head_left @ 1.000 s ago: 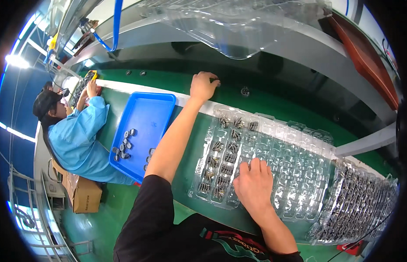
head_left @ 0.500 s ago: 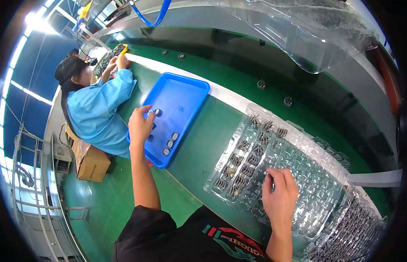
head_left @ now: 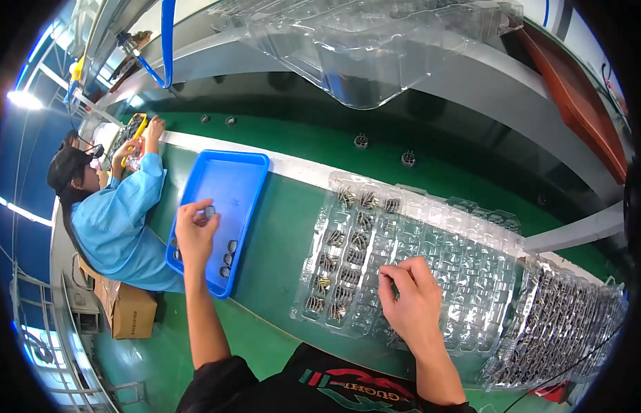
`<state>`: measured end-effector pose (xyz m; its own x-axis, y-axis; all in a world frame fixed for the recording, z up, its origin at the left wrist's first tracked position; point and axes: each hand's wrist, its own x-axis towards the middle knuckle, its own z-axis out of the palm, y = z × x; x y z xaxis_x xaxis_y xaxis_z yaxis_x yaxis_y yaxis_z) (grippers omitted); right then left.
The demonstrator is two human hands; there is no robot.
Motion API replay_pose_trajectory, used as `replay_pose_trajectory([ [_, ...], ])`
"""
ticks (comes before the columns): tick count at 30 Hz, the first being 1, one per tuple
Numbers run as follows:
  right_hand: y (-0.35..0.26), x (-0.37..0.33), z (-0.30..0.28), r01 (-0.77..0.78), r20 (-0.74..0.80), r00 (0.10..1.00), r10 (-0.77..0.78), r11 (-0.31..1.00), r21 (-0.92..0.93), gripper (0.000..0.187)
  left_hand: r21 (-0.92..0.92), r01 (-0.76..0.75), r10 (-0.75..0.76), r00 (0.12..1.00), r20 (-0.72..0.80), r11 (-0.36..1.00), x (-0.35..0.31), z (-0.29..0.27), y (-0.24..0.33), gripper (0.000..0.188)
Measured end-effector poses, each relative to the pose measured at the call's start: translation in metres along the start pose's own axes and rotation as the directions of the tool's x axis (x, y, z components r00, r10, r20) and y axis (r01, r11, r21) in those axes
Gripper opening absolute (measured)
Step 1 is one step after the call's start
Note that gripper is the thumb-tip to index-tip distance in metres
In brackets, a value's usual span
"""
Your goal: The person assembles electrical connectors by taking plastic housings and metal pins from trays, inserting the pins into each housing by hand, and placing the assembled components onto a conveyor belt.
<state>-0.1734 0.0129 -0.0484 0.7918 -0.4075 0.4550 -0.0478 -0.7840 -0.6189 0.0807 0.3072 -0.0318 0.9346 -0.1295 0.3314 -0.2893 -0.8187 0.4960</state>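
Note:
My left hand is over the blue tray, its fingertips closed on a small round component with a grey face. Three similar round components lie in a row along the tray's right side, and others sit at its left edge. My right hand hovers above a clear plastic blister tray, thumb and forefinger pinched; whatever may be between them is hidden. In that tray's left columns, several pockets hold components with metal pins; pockets farther right show bare plastic.
More filled blister trays lie at the right. Several loose components, one being a pinned component, stand on the green surface beyond the white ledge. Clear plastic packaging hangs overhead. A co-worker in a blue smock works at left, above a cardboard box.
The view has swung, shifting the scene left. My left hand has lifted a round component from the blue tray. My right hand remains over the blister tray; the dark piece at its fingertips no longer shows.

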Motion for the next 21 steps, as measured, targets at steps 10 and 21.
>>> replay_pose_trajectory([
  [10,-0.006,0.006,-0.024,-0.207,0.006,0.975,0.223,0.893,0.4,0.014,-0.748,0.663,0.322,0.702,0.635,0.03,-0.095,0.051,0.179,0.032],
  [21,0.0,0.011,-0.054,-0.04,-0.255,0.952,0.17,0.895,0.445,0.02,-0.413,0.866,0.55,0.498,0.67,-0.282,-0.119,0.081,0.211,0.032],
])
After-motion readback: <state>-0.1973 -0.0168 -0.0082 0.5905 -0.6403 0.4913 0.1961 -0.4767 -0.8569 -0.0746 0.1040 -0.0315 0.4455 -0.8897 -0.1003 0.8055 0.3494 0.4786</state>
